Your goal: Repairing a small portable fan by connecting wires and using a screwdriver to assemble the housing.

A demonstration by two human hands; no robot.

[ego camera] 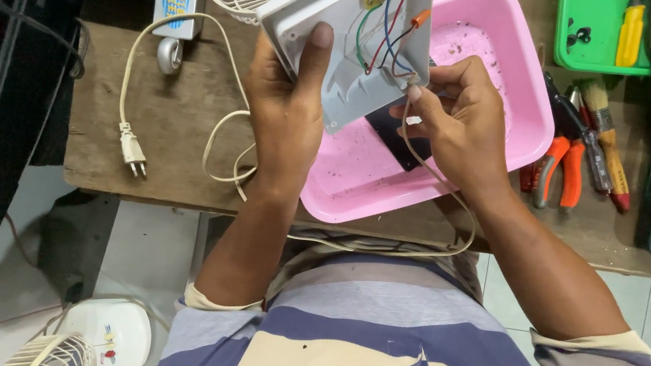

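Grey housing (356, 31) gripped by left hand (286, 100); right hand (459, 116) pinches wires (387, 38).

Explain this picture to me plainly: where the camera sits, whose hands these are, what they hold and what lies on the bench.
The one picture comes from a camera worn on a person's head, looking down at their own bare hands. The left hand grips a grey plastic housing, opened so its coloured wires show. The right hand pinches at those wires by the housing's edge. A cream power cord runs across the wooden bench to a plug. Under the hands lies a pink tray. To the right lie pliers and a brush.
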